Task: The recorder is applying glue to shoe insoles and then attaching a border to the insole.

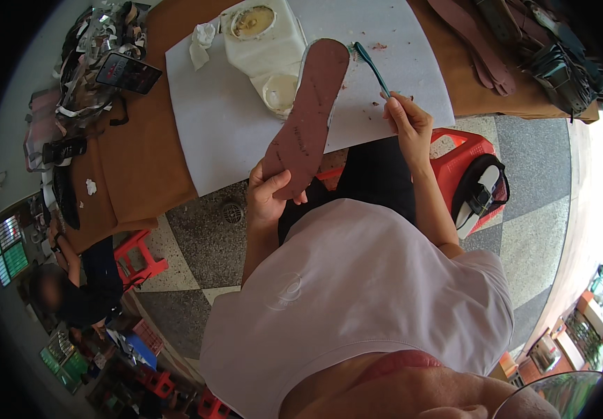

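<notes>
My left hand (266, 195) grips the heel end of a reddish-brown shoe insole (308, 115), with the thumb on top. The insole is raised at a slant, its broad end pointing away from me, and dark marks show on its face. In my right hand (411, 122) is a teal toothbrush (372, 66), pinched near the end of its handle, its head pointing away and to the left. Behind the insole a white plastic container (256, 45) stands on a white board (200, 129). It has two openings with yellowish residue, and the insole covers part of its right side.
A crumpled tissue (203, 45) and reddish scraps lie on the board. On the brown-covered table (141, 146) are a phone (128, 73) at left and more insoles (476, 49) at right. A red stool (463, 157) carries a bag. Another person (81, 286) is at far left.
</notes>
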`<state>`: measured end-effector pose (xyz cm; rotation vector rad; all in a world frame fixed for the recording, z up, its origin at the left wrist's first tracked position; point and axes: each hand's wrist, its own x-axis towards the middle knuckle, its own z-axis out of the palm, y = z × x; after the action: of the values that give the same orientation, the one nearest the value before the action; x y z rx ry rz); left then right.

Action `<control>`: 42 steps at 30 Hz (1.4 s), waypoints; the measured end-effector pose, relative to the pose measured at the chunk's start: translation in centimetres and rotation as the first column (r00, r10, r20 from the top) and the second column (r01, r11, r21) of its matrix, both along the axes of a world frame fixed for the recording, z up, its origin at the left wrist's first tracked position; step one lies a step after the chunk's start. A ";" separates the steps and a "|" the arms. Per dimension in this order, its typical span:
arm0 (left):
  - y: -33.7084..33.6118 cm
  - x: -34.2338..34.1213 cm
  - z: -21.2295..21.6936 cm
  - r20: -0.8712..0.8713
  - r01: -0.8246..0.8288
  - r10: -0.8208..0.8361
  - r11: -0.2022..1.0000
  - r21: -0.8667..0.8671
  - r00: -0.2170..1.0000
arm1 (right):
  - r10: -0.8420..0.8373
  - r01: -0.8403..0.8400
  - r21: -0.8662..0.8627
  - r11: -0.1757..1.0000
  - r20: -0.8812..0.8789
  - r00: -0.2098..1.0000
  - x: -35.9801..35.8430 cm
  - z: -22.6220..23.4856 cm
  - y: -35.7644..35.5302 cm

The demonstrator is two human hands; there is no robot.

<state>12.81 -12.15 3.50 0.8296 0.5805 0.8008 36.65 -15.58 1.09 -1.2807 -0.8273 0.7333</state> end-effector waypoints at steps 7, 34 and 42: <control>-0.6 0.8 1.2 -0.155 -0.049 0.059 0.997 0.066 0.986 | -0.010 0.010 0.009 1.000 -0.064 0.998 -0.4 1.2 -0.5; -0.4 -0.3 0.4 0.081 -0.085 0.094 0.990 -0.110 0.992 | 0.167 -0.216 0.126 0.968 0.315 0.934 -0.6 2.7 -1.7; -0.1 -0.8 -1.3 0.467 0.165 -0.024 0.951 -0.262 0.884 | 0.185 -0.237 0.114 0.965 0.346 0.920 -0.6 2.9 -1.4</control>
<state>11.98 -12.23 2.21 0.3655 0.2219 0.7631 36.02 -16.99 3.98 -1.2028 -1.2905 0.6150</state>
